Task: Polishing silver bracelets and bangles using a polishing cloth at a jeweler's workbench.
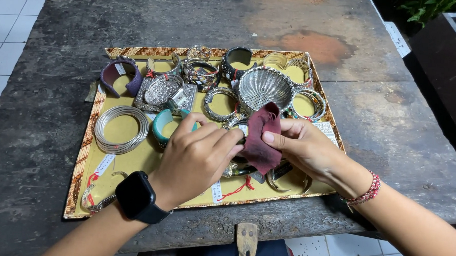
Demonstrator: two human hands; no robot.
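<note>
My left hand, with a black smartwatch on the wrist, grips a silver bangle that shows only in part beneath the fingers. My right hand, wearing a red beaded bracelet, pinches a dark red cloth against that bangle. Both hands hover over a yellow-lined tray with a patterned rim. Around them in the tray lie a turquoise bangle, a stack of thin silver bangles and a shell-shaped silver dish.
The tray rests on a dark, worn wooden table. More jewellery fills the tray's far side: a purple cuff, a black cuff, several silver bracelets. A dark cabinet stands at right; white floor tiles lie beyond.
</note>
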